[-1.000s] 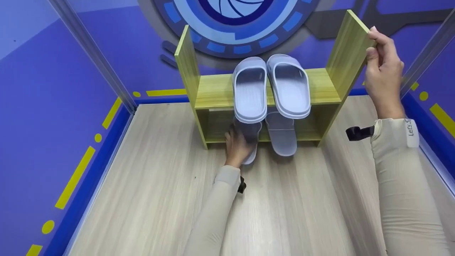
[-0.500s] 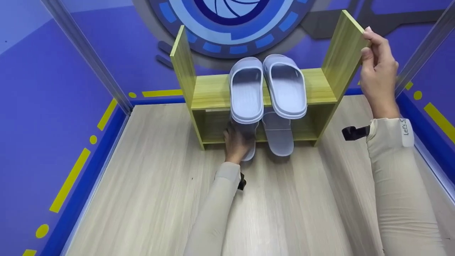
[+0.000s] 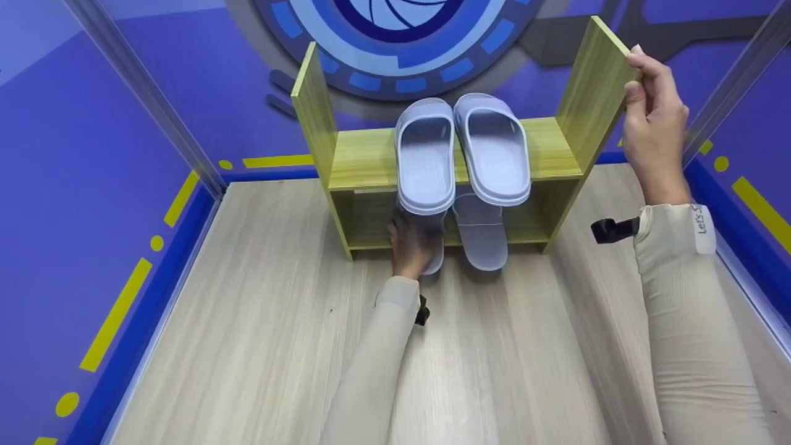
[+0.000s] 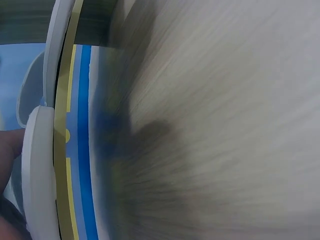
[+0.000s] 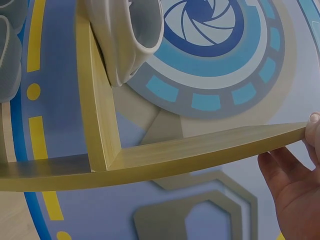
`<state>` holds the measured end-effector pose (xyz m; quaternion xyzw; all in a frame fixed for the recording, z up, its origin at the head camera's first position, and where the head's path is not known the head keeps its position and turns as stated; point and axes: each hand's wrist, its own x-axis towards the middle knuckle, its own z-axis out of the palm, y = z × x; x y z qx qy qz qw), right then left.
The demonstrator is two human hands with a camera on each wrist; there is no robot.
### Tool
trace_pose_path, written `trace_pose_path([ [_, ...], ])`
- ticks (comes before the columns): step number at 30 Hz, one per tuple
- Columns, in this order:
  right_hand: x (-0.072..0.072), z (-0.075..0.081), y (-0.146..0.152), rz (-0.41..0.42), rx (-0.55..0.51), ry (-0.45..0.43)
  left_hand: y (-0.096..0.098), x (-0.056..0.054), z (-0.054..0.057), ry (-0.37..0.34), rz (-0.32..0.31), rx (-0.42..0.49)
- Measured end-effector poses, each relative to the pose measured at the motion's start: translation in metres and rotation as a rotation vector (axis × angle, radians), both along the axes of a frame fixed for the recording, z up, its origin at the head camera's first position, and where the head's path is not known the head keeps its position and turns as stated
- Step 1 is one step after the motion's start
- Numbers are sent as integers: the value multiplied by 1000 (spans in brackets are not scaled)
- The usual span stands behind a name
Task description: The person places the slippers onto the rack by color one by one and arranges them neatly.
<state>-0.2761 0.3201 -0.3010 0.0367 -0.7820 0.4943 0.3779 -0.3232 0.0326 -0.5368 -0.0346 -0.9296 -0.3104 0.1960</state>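
Note:
A small yellow-green wooden shoe rack [image 3: 364, 176] stands against the back wall. Two light grey slippers, a left one [image 3: 426, 167] and a right one [image 3: 494, 151], sit on its upper shelf with heels over the front edge. Below, a darker-looking grey slipper [image 3: 484, 241] sticks out of the lower compartment. Beside it my left hand [image 3: 410, 247] holds another grey slipper [image 3: 435, 262], largely hidden by the hand and the slipper above. My right hand [image 3: 658, 123] pinches the top front corner of the rack's right side panel [image 5: 210, 150] between thumb and fingers.
Wood-patterned floor [image 3: 259, 321] spreads in front of the rack. Blue printed walls [image 3: 93, 185] enclose it at the left, back and right. Black wrist mounts [image 3: 612, 230] sit on both sleeves.
My left hand has moved slightly forward, and its slipper sits deeper in the lower compartment. The right hand keeps its hold on the panel. The head view has shifted a little.

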Motion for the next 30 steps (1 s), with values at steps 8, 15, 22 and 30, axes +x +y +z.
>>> trace_pose_path([
  [8, -2, 0, -1, 2, -19, 8, 1, -3, 2, -57, -11, 45],
  [15, -1, 2, -2, 6, -43, 14, 2, -4, 6, -76, -37, 74],
  [22, 3, 4, -7, -6, -25, 6, -1, -2, 8, -92, -71, 106],
  [30, 5, 4, -6, -4, -16, 3, -9, 0, 6, -89, -184, 148],
])
